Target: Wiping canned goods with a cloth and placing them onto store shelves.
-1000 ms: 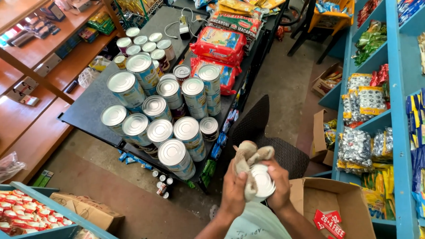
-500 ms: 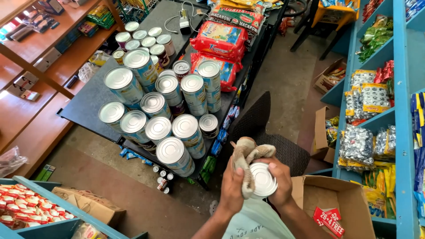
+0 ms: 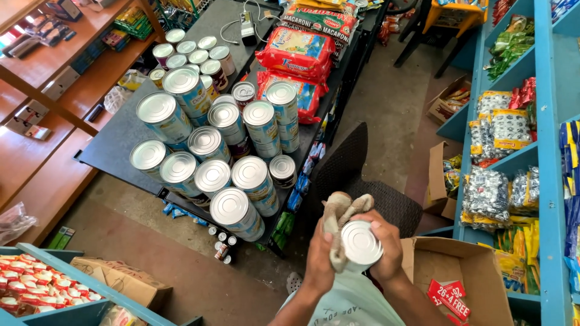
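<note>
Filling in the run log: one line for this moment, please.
left hand: cloth on can | right hand: holds can | table: stacked tins

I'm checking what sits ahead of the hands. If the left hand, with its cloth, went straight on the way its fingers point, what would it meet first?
Probably the dark woven chair: the left hand, holding the cloth against the tin, points up-frame toward it. Depth is unclear.

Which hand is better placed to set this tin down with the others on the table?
Right hand: it grips the tin alone. The left hand holds the cloth against it.
</note>
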